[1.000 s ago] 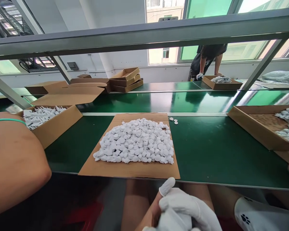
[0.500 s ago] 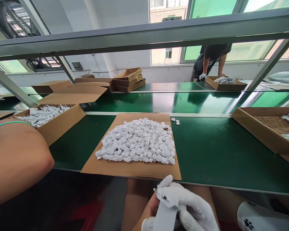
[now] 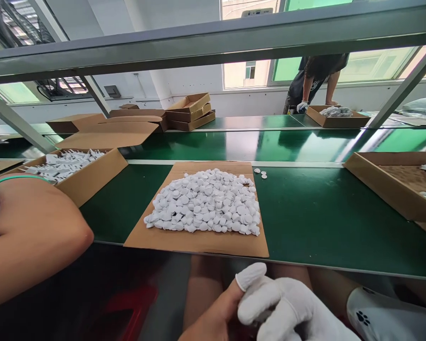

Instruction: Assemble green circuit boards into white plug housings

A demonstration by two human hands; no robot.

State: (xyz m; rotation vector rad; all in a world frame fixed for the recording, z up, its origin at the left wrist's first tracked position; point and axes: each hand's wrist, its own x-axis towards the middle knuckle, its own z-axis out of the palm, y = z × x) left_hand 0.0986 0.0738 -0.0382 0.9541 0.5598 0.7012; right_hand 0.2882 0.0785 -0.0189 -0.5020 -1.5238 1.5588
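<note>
fingers of the right hand [image 3: 291,308], in a white glove, are curling at the bottom centre of the frame, closing round the thumb of the left hand [image 3: 216,317]; whether anything small is pinched inside cannot be told. the left thumb is wearing a white finger cot [image 3: 250,275]; the rest of that hand is bare and mostly cut off by the lower edge, its fingers hidden, so open or closed cannot be told.

both hands are sitting below the near edge of the green conveyor table [image 3: 323,218], apart from the heap of white round parts [image 3: 206,201]. the heap is lying on a flat cardboard sheet [image 3: 195,241] at the middle of the frame, looking full and undisturbed. three loose parts [image 3: 261,173] are resting on the belt just beyond the sheet's upper right corner.

judgement: the hands are getting gloved, the heap not yet being worked.

at left, a co-worker's bare arm [image 3: 31,232] with a green wristband is reaching toward a carton of white pieces [image 3: 67,166]. at right, a cardboard tray [image 3: 383,182] is holding a few parts. at upper right, another person [image 3: 315,78] is leaning over a far tray.
</note>
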